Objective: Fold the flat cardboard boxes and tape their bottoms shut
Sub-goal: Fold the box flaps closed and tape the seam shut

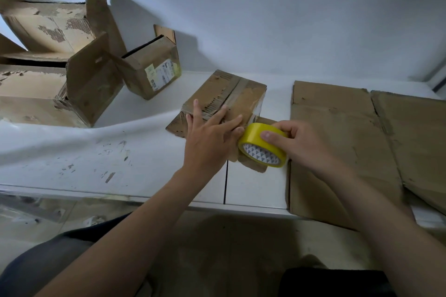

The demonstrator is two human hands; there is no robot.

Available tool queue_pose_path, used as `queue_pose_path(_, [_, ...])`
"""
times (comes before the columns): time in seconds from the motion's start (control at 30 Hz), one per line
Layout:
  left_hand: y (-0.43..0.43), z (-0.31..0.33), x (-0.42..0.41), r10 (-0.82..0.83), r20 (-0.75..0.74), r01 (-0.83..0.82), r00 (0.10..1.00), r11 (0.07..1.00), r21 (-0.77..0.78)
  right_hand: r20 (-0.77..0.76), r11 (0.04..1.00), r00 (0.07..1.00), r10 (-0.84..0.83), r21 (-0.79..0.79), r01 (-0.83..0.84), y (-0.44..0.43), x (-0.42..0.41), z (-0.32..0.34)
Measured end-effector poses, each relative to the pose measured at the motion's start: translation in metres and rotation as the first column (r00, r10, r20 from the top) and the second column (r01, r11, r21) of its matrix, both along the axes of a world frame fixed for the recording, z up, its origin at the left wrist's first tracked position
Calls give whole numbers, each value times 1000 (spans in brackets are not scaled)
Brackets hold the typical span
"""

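Cardboard box [224, 101] sits in the middle of the white table [72, 152], seam side up. The left hand [210, 142] presses flat on it, fingers spread. The right hand [301, 144] curls around a yellow tape roll [260, 144] at the box's near edge. Flat cardboard [337, 140] lies right. Open boxes [94, 79] stand far left.
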State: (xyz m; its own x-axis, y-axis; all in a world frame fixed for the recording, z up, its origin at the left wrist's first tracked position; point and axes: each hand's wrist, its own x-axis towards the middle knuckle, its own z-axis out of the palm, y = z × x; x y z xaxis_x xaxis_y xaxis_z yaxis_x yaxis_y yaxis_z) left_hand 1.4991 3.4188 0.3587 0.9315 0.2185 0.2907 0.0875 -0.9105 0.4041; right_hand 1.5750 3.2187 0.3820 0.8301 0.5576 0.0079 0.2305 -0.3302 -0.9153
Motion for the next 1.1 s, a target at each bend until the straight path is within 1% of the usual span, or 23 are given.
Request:
queue_pose_path(0.1, [1,-2,2,-7,23,7,1000,999,-33,-22,999,999,-36,-3,36,-3,0,0])
queue_pose_path(0.23, [5,-5,4,-9,34,10,999,999,-51,24,989,998,-54,-138,57,-5,6,-1])
queue_pose_path(0.37, [4,-8,7,-4,42,7,999,998,-66,24,978,997,-69,-197,72,-2,9,-3])
queue_pose_path(0.57, [5,-10,7,-5,74,10,997,997,-71,38,964,996,-75,-253,82,17,16,-5])
queue_pose_path(0.67, [5,-11,6,-11,97,21,995,994,-104,62,958,996,-60,-276,74,22,19,-7])
queue_pose_path(0.8, [11,-8,4,-15,112,33,994,987,-159,9,966,1000,-28,-255,29,16,17,-13])
queue_pose_path(0.9, [26,-3,-2,-74,92,92,993,974,-206,-5,970,1000,4,-244,-5,23,9,-15])
queue_pose_path(1.0, [54,2,-9,-158,69,169,985,961,-219,5,953,996,84,-292,-79,42,-4,-11])
queue_pose_path(1.1, [84,1,-14,-207,96,222,974,955,-195,20,933,988,153,-331,-138,64,-16,-11])
